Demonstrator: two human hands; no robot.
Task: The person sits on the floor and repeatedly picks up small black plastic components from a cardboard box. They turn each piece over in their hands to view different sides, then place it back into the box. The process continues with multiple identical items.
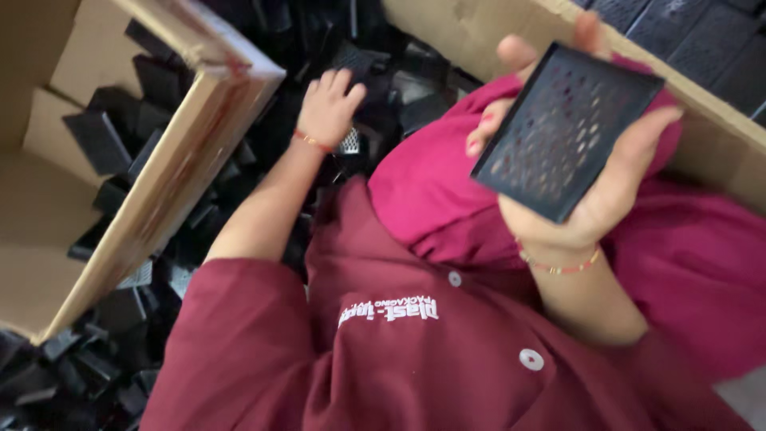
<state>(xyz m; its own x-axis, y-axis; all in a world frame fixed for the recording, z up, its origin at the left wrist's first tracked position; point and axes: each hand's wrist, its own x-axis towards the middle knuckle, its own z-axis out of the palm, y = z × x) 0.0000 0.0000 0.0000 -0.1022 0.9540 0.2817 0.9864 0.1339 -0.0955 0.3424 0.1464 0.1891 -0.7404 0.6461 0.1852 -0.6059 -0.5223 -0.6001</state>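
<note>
Both hands are busy: my right hand [594,199] holds a flat black perforated panel [566,132], and my left hand [329,108] reaches down into a heap of black plastic parts [239,183]. No bench shows below me, only this heap, which fills the ground between two cardboard boxes. One open box [171,160] stands on the left, with more black pieces lying inside it. The wall of a second box [702,120] runs along the far right.

The panel is up on the right, in front of my pink garment [431,191]. It is a rectangle with rows of small holes, and its face is turned toward me. Its long axis goes slanted, from near left to far right.

My right palm is turned up under the panel, the thumb on its right edge and the fingertips [519,54] curled over the far edge. My left arm is stretched away from me, fingers bent down on the parts; whether they grip one I cannot tell.
</note>
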